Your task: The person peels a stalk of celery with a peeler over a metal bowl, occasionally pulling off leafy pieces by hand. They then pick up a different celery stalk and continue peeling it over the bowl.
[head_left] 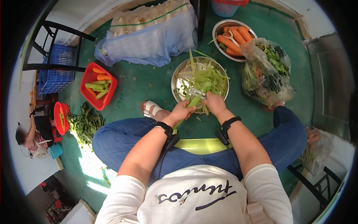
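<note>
1. Lower left of frame: one red tub [60, 117], with one pile of leafy greens [85, 121] on the green floor [149, 82] just beside it. A second person [33, 134] sits at the far left edge, well apart from the work.
2. Upper left: one blue crate [56, 69]. Right of it is one red basket [86, 72] holding several carrots and several pale green stalks; the exact count cannot be told.
3. Centre: the left hand [182, 111] is closed around one green stalk [192, 102], which is held slanted over the near rim of the peelings bowl [175, 80].
4. The right hand [214, 103] is clamped on one peeler [197, 93], with the blade at the stalk's upper end. The two hands sit close together, joined by the stalk.
5. Upper right: one carrot bowl [215, 35] with at least five carrots, and below it one clear bag of greens [266, 71]. Metal bowls total: two.

Step in hand, as judged: stripping the skin from the stalk, with the strips falling into the bowl beneath.

The next move likely calls for a firm left-hand hold, a straight pull of the blade along an unpeeled face, and holding fingers kept clear of the blade path.
</note>
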A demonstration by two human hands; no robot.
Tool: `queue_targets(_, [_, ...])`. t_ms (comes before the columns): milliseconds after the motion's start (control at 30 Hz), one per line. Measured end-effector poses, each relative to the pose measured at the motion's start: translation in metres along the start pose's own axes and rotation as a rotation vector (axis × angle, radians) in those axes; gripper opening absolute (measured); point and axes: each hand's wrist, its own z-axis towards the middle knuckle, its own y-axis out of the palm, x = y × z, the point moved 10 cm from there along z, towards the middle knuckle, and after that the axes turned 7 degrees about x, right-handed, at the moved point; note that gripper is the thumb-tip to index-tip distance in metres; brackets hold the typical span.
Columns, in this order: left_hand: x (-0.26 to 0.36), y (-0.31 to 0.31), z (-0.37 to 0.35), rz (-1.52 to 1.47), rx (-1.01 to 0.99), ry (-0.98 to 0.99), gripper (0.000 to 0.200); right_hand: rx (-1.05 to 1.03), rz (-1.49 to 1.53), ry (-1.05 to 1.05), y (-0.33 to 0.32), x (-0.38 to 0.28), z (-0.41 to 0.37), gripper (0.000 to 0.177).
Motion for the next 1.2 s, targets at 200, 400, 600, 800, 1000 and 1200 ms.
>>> queue_targets(200, [0.003,0.002,-0.001,-0.013,-0.024,-0.002,0.013,0.002,-0.007,0.073,0.002,0.014,0.004,0.025])
queue_targets(400, [-0.003,0.002,-0.009,0.036,-0.019,-0.048,0.012,-0.064,0.034,0.233,0.009,0.054,0.006,0.029])
queue_targets(600, [0.001,0.004,-0.01,0.019,-0.055,-0.058,0.012,-0.067,0.046,0.399,0.005,0.108,0.0,0.03])
queue_targets(800, [-0.009,-0.002,-0.003,-0.096,-0.074,-0.088,0.013,-0.223,0.094,0.418,0.042,0.103,-0.004,0.034])
queue_targets(1000, [-0.018,-0.005,0.004,-0.091,-0.031,-0.111,0.016,0.081,0.198,0.291,0.007,0.065,0.0,0.029])
queue_targets(1200, [0.011,0.0,-0.005,0.036,0.001,0.028,0.016,0.007,0.059,-0.065,0.004,-0.017,-0.01,0.021])
